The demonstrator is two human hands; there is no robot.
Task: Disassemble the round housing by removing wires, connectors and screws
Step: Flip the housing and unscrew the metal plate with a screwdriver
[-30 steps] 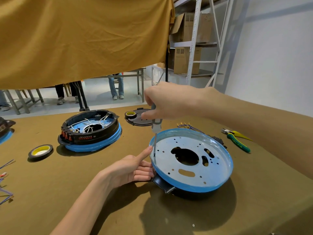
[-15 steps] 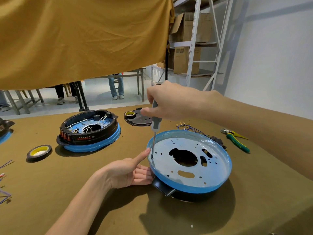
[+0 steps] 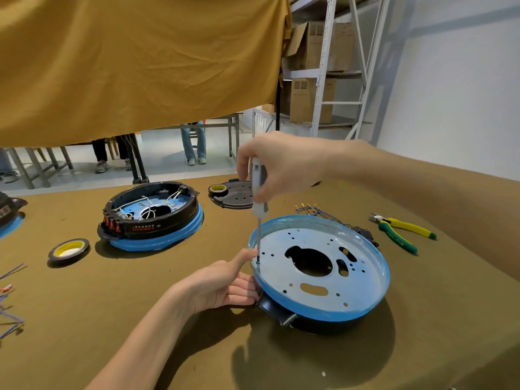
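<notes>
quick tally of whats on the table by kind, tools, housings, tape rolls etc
round housings: 2, one under the screwdriver, one with white wires
tape rolls: 2
screwdrivers: 1
pliers: 1
black cover plates: 1
loose wire bundles: 2
total: 9

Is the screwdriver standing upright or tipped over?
Upright: the right hand grips the screwdriver near vertical, its tip down on the round housing plate.
</notes>
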